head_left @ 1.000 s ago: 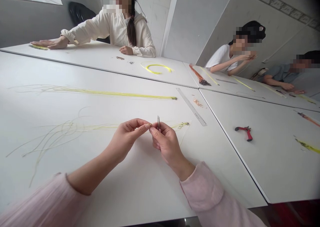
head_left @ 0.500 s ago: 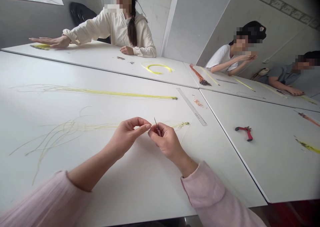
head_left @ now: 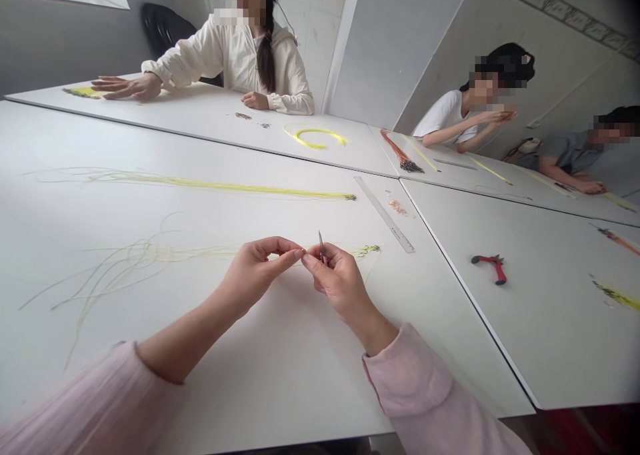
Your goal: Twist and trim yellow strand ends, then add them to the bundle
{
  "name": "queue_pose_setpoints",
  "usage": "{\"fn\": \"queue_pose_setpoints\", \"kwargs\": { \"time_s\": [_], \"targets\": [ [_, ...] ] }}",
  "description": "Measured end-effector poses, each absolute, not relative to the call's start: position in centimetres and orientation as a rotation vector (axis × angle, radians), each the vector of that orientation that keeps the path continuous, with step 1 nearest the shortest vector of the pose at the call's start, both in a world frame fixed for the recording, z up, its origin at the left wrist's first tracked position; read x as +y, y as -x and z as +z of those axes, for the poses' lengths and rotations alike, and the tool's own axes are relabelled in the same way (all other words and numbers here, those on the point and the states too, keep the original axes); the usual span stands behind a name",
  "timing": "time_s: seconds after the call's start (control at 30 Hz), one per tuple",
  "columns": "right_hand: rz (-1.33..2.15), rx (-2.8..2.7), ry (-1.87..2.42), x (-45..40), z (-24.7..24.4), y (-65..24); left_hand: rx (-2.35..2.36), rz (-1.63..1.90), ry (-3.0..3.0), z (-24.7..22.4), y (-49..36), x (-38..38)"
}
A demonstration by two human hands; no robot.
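Left hand [head_left: 256, 267] pinches closed, contents too small to tell; right hand [head_left: 341, 272], clasping a pointed metal tool [head_left: 321, 244] aimed toward twelve o'clock, has just rejoined it, so both meet at one spot. Loose yellow strands [head_left: 146, 249] trail at nine o'clock.

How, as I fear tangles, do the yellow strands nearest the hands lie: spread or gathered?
Spread at the left: the yellow strands fan out in loose curves. Their right end is bunched; the left hand hides part.

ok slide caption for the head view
Left hand and right hand pinch close together, a slim pointed metal tool in the right, near thin yellow strands.
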State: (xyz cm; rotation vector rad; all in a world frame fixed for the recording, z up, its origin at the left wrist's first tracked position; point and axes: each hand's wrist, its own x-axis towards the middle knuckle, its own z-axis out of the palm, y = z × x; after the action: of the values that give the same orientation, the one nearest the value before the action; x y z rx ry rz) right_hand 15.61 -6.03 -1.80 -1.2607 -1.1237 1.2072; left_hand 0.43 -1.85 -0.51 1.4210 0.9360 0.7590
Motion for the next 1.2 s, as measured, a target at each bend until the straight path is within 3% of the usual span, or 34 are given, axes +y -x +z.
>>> {"fn": "queue_pose_setpoints", "kwargs": {
  "time_s": [0.4,1.2],
  "targets": [
    [0.851,-1.656,1.315,-6.69,-0.98,-15.82,1.024,0.753,-1.514,0.02,0.0,-1.65],
    [0.736,-1.775,1.344,-6.59,-1.6,-15.9,1.009,0.871,-1.774,0.1,-0.17,-1.88]
  ]
}}
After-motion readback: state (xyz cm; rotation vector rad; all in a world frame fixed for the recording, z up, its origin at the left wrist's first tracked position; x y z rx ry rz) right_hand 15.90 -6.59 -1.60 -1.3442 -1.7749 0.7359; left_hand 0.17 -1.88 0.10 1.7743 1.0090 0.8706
